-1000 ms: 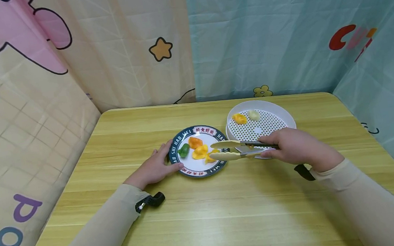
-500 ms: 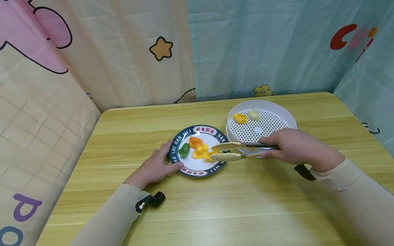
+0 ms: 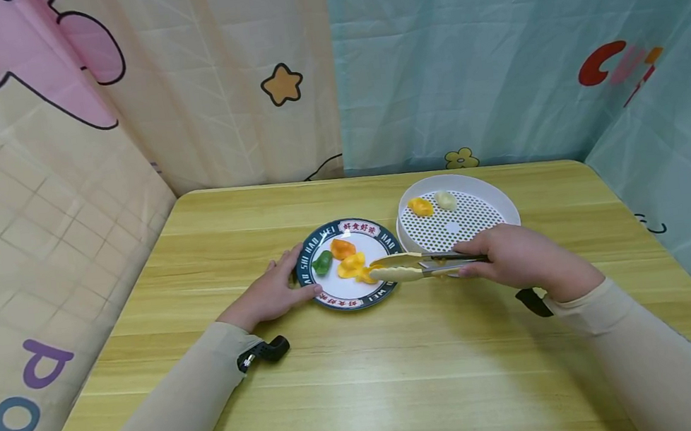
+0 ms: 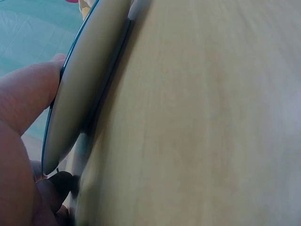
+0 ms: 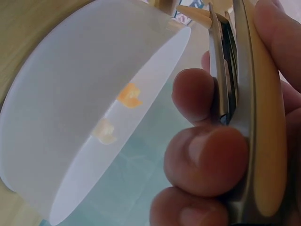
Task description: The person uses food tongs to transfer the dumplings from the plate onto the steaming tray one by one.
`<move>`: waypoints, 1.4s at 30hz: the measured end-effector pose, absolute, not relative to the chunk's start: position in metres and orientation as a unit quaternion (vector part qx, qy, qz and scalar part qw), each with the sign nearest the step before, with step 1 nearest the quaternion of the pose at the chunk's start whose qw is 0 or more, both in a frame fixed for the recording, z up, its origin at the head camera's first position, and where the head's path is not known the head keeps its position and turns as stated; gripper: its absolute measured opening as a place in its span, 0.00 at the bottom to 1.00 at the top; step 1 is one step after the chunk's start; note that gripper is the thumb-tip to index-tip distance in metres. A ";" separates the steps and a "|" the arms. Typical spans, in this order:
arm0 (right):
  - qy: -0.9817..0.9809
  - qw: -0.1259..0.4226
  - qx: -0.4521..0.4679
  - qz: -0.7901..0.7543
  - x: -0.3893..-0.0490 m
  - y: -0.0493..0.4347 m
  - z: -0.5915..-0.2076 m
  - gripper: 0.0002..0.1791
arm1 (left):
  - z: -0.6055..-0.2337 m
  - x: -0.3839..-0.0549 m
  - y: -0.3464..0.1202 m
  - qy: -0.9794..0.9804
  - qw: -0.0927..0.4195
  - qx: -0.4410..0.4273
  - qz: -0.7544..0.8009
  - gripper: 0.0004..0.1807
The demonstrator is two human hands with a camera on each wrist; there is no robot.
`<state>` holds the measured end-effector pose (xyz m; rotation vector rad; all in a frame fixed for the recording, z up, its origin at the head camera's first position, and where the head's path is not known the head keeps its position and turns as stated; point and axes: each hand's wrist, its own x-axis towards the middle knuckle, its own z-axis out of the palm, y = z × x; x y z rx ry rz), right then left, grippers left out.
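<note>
My left hand holds the left rim of a round plate, white with a dark patterned border. In the left wrist view the thumb lies over the plate's rim and other fingers sit at its lower edge. A green, an orange and a yellow dumpling-shaped piece lie on the plate. Tongs with pale yellow tips are gripped in my right hand. Their tips reach over the plate's right side, around the edge of another yellow piece, partly hidden by them.
Just right of the plate stands a white round basket with a perforated floor. It holds a yellow piece and a pale one. The wooden table meets hanging curtains at its back edge.
The tongs' tips have come closer together at the right-hand yellow piece, which has shifted slightly left. My left hand and the plate have stayed in place.
</note>
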<state>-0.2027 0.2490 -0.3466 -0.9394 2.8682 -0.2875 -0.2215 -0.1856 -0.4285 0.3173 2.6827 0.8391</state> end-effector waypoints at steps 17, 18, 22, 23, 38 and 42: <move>0.946 0.044 -0.310 -0.090 -0.203 0.249 -0.348 0.18 | -0.428 -0.222 -0.185 0.935 0.158 0.107 0.298 0.60; 0.946 0.043 -0.310 -0.090 -0.203 0.249 -0.348 0.18 | -0.428 -0.222 -0.185 0.935 0.158 0.108 0.298 0.60; 0.946 0.038 -0.309 -0.090 -0.202 0.250 -0.349 0.19 | -0.429 -0.222 -0.186 0.935 0.157 0.108 0.299 0.60; 0.946 0.037 -0.309 -0.091 -0.202 0.250 -0.349 0.19 | -0.429 -0.222 -0.186 0.935 0.157 0.108 0.299 0.60; 0.949 0.020 -0.299 -0.097 -0.197 0.255 -0.344 0.22 | -0.430 -0.223 -0.186 0.935 0.157 0.108 0.298 0.61; 0.951 0.010 -0.291 -0.102 -0.196 0.258 -0.341 0.23 | -0.431 -0.223 -0.187 0.936 0.159 0.107 0.295 0.61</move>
